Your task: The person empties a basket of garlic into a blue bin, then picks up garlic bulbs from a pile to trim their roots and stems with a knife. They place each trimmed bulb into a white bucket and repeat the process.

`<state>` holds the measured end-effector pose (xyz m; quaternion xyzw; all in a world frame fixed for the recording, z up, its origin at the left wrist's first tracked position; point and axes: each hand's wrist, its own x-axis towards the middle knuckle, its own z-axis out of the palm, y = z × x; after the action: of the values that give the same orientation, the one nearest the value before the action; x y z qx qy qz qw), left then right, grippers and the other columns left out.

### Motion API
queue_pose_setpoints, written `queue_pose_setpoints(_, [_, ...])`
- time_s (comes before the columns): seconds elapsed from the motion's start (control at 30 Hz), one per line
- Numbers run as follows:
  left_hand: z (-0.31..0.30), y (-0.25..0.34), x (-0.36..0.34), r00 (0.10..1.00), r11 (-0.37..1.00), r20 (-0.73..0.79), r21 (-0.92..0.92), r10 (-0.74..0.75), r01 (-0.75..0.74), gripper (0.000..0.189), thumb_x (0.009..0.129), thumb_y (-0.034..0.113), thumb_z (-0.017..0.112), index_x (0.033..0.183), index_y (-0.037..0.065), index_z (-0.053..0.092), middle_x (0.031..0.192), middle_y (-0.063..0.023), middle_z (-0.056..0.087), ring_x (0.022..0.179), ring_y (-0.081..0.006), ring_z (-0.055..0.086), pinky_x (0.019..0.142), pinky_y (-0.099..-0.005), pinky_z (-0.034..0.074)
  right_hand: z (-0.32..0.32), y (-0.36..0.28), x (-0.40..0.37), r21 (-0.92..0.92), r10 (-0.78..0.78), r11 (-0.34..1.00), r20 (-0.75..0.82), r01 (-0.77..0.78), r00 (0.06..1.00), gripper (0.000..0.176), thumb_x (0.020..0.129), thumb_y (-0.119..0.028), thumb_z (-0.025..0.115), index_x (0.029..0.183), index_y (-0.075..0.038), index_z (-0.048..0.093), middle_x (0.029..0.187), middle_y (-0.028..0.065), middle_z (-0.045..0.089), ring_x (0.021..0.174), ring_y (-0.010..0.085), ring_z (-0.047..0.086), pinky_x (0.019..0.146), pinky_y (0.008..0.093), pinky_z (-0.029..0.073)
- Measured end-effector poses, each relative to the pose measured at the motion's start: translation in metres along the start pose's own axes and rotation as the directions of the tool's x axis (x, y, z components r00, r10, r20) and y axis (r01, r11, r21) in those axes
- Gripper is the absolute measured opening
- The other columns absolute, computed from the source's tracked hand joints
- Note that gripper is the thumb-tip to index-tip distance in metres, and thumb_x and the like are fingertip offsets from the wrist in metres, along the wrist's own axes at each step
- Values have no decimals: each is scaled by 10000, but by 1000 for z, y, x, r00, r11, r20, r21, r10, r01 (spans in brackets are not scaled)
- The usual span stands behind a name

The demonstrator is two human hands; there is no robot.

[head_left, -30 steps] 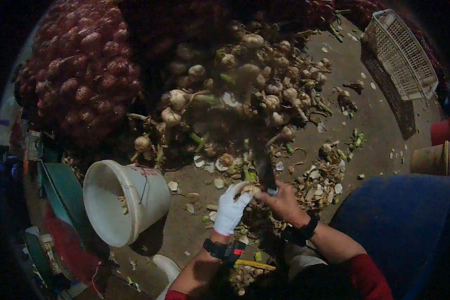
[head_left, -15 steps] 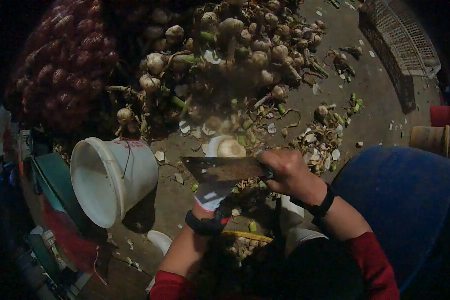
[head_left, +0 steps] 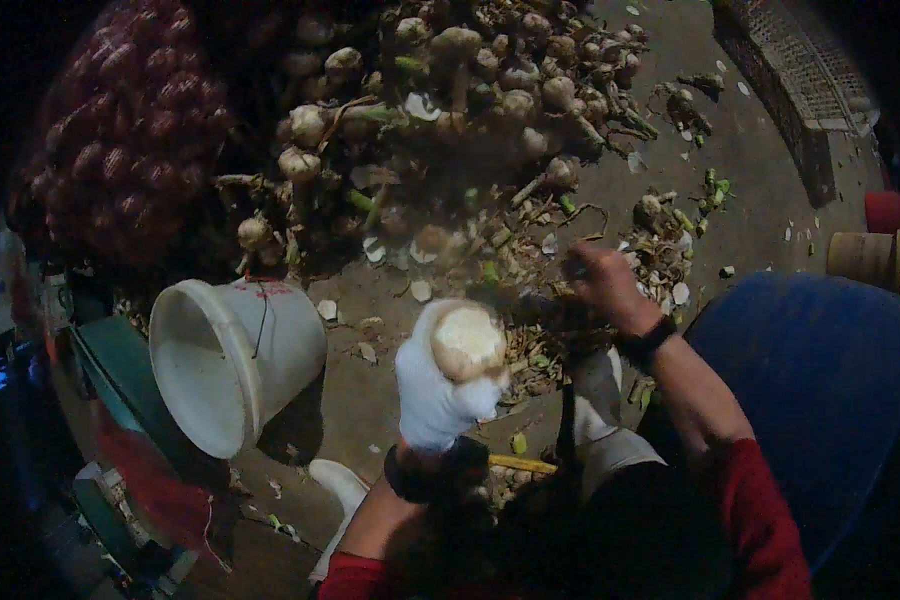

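My left hand (head_left: 438, 395), in a white glove, is wrapped round a garlic bulb (head_left: 468, 342) whose pale cut face points up. To its right my bare right hand (head_left: 607, 283) is closed on the knife (head_left: 545, 308); the blade is dark and smeared, hard to make out against the scraps. Beyond both hands lies a big heap of garlic bulbs with stalks (head_left: 520, 100). Trimmed stalks and peelings (head_left: 660, 235) are scattered on the ground.
A white bucket (head_left: 290, 330) lies tipped at the left, near a red net sack of bulbs (head_left: 135, 140). At the right are a large blue container (head_left: 800, 390), a tan bucket (head_left: 860, 260), a red bucket (head_left: 888, 212) and a plastic crate (head_left: 795, 75). White boots (head_left: 610, 450) show below.
The knife has left the bulb, and my right hand has moved up and right. My left hand has turned so that the bulb's cut face shows. The view has shifted slightly.
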<state>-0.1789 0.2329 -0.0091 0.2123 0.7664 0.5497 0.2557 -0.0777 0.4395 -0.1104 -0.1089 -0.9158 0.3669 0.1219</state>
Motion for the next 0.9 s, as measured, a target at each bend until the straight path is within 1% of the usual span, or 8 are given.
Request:
queue_pose_setpoints(0.13, [-2,-17,25,988,976,28,149,153,-156,537,580,130,683,1073,8,507,940,-87,572,827,-160,584,738,-269,474,-9,-33,2,105,225,970,-47,-219,973,290,626,-74,677,897,-17,589,754,198,612,668,336,608,578,373,480])
queue_pose_setpoints(0.33, [1,-30,22,994,778,26,-620,-109,101,552,587,59,683,1083,23,444,956,-86,528,836,-159,579,751,-278,484,-12,-57,11,370,374,841,129,-394,919,292,694,-210,671,878,10,612,640,176,583,569,237,576,563,344,450])
queue_pose_setpoints(0.4, [-1,-41,15,985,686,66,-710,-159,158,616,606,72,673,1153,40,392,981,-106,537,940,-215,564,802,-314,483,13,-18,-5,-101,341,911,730,-400,592,299,717,-211,657,872,38,599,603,177,561,554,198,558,547,348,439])
queue_pose_setpoints(0.5, [-20,-45,-15,956,960,279,-228,-95,162,505,596,140,683,1057,22,513,1018,-92,546,952,-198,555,855,-321,430,38,-2,-27,386,-6,890,544,-244,839,307,726,-216,651,847,58,584,583,189,548,530,207,550,524,368,430])
queue_pose_setpoints(0.6, [-52,-29,-20,724,991,676,110,-134,81,359,647,178,653,981,62,593,1011,-88,582,963,-221,554,857,-341,422,5,-31,9,225,512,624,606,-748,609,302,718,-205,661,843,58,583,561,172,542,518,209,545,512,371,425])
queue_pose_setpoints(0.67, [-75,-2,12,926,942,290,301,-242,152,272,651,127,626,913,54,619,915,-111,594,914,-223,561,808,-304,427,-2,-38,20,163,448,767,557,-621,699,285,710,-174,662,854,60,586,592,141,568,548,178,554,526,355,428])
queue_pose_setpoints(0.73, [-102,-15,75,947,900,-225,421,227,-115,332,691,115,618,993,-16,577,991,-133,593,894,-221,569,814,-286,434,-2,-40,31,128,387,844,525,-520,758,278,707,-159,663,859,61,588,608,126,581,564,162,559,532,347,429])
queue_pose_setpoints(0.9, [-108,-54,192,930,752,-325,653,171,90,616,706,262,657,1213,6,418,1065,-181,557,978,-305,542,838,-334,425,20,-30,5,274,348,830,428,-487,834,317,712,-174,658,930,46,596,704,177,620,627,195,587,592,342,450])
